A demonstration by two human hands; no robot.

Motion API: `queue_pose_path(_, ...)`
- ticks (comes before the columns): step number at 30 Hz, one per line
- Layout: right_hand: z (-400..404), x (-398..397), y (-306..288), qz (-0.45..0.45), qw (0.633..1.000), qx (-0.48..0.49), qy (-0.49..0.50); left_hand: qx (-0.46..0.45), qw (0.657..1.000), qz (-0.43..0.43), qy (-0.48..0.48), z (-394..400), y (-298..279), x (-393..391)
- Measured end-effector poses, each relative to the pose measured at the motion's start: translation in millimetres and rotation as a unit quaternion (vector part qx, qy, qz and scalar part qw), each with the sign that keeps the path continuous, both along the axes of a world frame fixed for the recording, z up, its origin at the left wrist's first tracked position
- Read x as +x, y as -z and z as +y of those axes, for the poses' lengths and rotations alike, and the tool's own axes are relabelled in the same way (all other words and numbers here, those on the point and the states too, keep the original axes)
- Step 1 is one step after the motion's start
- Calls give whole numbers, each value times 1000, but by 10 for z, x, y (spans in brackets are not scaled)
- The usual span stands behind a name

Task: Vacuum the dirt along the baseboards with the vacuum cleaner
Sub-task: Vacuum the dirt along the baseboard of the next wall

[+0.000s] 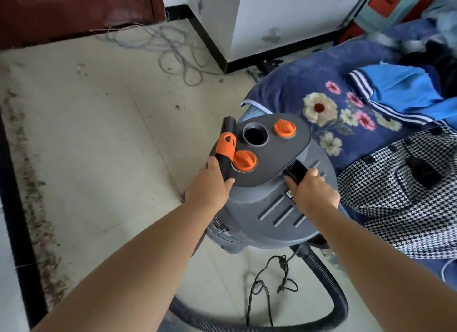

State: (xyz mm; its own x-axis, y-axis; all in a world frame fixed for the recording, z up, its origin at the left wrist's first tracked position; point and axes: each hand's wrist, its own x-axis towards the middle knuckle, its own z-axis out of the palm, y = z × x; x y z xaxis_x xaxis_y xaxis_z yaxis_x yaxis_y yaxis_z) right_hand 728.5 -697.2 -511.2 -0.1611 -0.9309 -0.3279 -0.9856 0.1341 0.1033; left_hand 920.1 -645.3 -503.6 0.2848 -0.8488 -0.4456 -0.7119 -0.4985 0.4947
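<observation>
A grey canister vacuum cleaner (269, 203) with two orange knobs and an open round port on its lid stands on the tiled floor in front of me. My left hand (210, 186) grips the black wand (226, 146), which has an orange collar, at the lid's left edge. My right hand (312, 190) holds the black carry handle (295, 172) on top of the canister. A black ribbed hose (329, 279) loops from the canister's near side across the floor. Brown dirt (32, 195) lies in a strip along the black baseboard (14, 208) at the left wall.
A thin black power cord (262, 284) lies coiled near the hose. Grey cable (173, 50) tangles by the dark red door (74, 8). A white wall corner with black baseboard (272, 57) stands ahead. A bed with a floral blue blanket (321, 102) and clothes is at the right.
</observation>
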Motion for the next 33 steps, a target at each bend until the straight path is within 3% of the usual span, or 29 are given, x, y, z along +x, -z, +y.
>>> queue_pose_path(6,-92,285,-235,94,990,84,56,-14,999,11,-28,177,30,479)
queue_pose_path(11,-44,603,-388,37,998,41,-32,-15,999,28,-43,266,80,984)
queue_pose_path(14,-71,678,-333,49,994,65,-75,-12,998,45,-52,256,72,1117)
queue_pose_path(18,-138,648,-148,32,992,114,-54,-25,996,65,-48,173,108,1113)
queue_pose_path(33,-605,531,-81,-57,992,107,-43,1,991,118,-70,-353,177,768)
